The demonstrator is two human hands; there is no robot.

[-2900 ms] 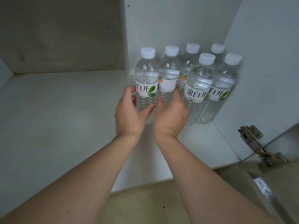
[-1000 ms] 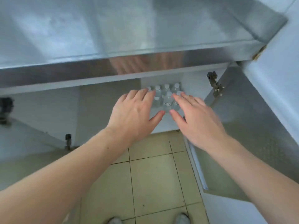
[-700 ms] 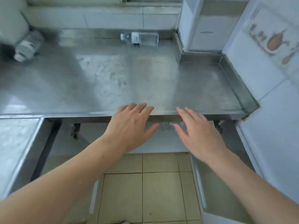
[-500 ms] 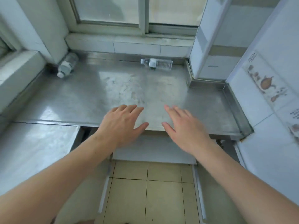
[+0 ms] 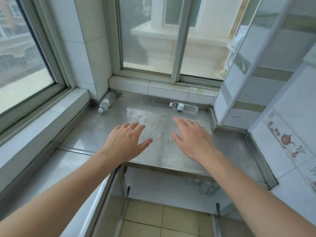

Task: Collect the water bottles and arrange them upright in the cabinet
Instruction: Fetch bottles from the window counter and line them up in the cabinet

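Observation:
Two clear water bottles lie on their sides at the back of the steel counter (image 5: 159,151). One bottle (image 5: 106,102) rests in the far left corner, cap toward me. The other bottle (image 5: 185,108) lies along the back edge at the right, cap to the left. My left hand (image 5: 125,142) hovers over the counter's middle, fingers spread, holding nothing. My right hand (image 5: 191,137) hovers beside it, also flat and empty, a short way in front of the right bottle. Below the counter's front edge, the caps of several upright bottles (image 5: 206,186) show faintly inside the open cabinet.
Windows (image 5: 164,36) and a tiled sill run behind the counter. A tiled pillar (image 5: 239,93) closes the back right corner, and a tiled wall (image 5: 290,137) lines the right side. An open cabinet door (image 5: 102,207) hangs below at the left over a tiled floor (image 5: 160,221).
My view has risen from inside the cabinet up to the counter top. Both hands left the cabinet bottles and now reach forward, open, over the counter toward the two lying bottles.

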